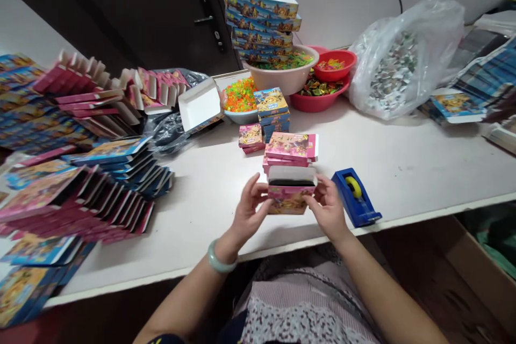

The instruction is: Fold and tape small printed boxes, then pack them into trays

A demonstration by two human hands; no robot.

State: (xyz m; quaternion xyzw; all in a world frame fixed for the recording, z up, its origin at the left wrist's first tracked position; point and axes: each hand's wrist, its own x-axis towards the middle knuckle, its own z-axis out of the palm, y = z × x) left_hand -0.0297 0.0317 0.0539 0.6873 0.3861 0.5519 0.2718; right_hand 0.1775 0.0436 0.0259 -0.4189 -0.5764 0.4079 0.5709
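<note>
A pink box stands near the table's front edge with its top flap up and a dark opening below the flap. My left hand grips its left side, thumb at the front, and my right hand grips its right side. Just behind it lies a stack of pink boxes. Further back are a small pink box pile and a stack of blue boxes. Right of my right hand sits a blue tape dispenser with yellow tape.
Piles of pink boxes and blue boxes cover the left. Behind stand a bowl of orange and green pieces, a large pale basin, red bowls and a clear plastic bag. Display trays rise above the basin.
</note>
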